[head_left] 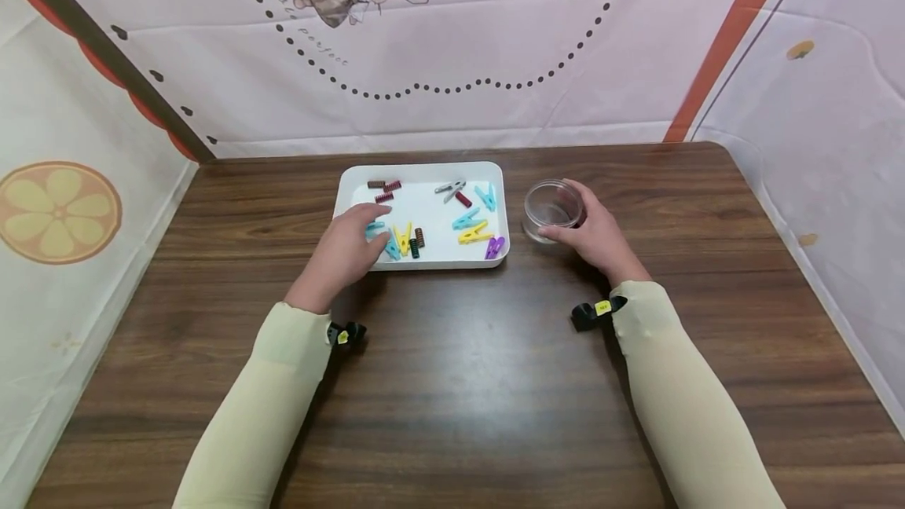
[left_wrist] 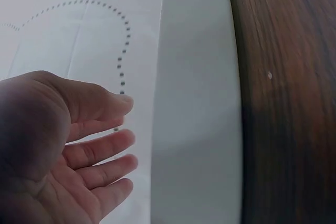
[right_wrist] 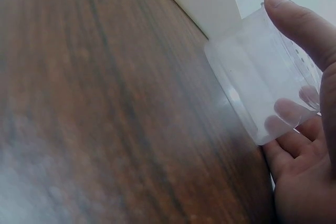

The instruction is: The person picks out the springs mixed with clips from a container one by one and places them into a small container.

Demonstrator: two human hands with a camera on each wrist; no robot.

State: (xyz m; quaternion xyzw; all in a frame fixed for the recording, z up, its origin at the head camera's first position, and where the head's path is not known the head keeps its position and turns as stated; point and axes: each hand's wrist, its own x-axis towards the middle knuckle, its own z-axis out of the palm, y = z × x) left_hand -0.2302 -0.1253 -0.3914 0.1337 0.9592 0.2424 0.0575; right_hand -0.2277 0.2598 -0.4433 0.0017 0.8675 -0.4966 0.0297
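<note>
My left hand (head_left: 346,248) hovers over the left side of a white tray (head_left: 433,214), thumb and fingers apart and slightly bent. Nothing sits between those fingers (left_wrist: 107,171) in the left wrist view. Close to the fingertips lie a yellow clothespin (head_left: 402,239) and a light blue clothespin (head_left: 392,247), partly covered by the hand. With thumb and fingers around its side, my right hand (head_left: 599,238) grips a clear round jar (head_left: 540,214), upright on the table just right of the tray. Its wall (right_wrist: 247,77) is see-through, showing fingertips behind.
Small coil springs, including dark red (head_left: 384,197) and dark green (head_left: 414,248), are scattered in the tray. Its right half holds a grey clothespin (head_left: 452,189), a yellow clothespin (head_left: 474,233) and a purple clothespin (head_left: 495,247). A printed cloth (head_left: 452,45) hangs behind the brown table (head_left: 467,383).
</note>
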